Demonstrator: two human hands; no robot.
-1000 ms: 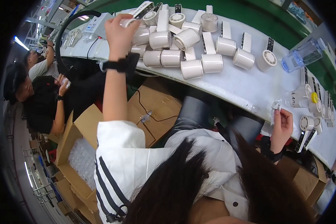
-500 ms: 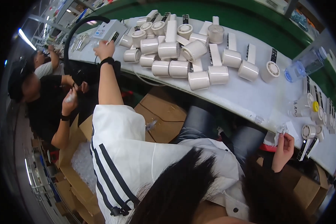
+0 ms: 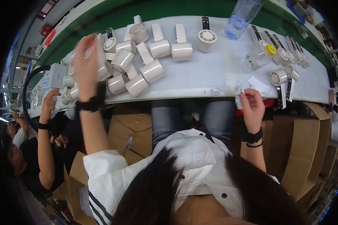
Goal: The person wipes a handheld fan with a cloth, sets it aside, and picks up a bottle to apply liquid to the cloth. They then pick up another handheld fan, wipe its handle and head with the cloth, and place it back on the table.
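Water part-fills the clear bottle upright on the table.

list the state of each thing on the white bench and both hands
left hand: raised, blurred, grip unclear
right hand: pinching a small white cloth at the bench edge
beige cylindrical parts: piled, mostly on their sides
clear plastic cup: upright
yellow-capped clear bottle: capped

A single head-worn fisheye view looks steeply down from above the person's own hair and white jacket, facing forward across the white tabletop. The near edge of the tabletop sits mid-picture; its far edge curves along the top. Straight lines bow toward the dark rim. Cardboard boxes under the tabletop fill the lower sides.
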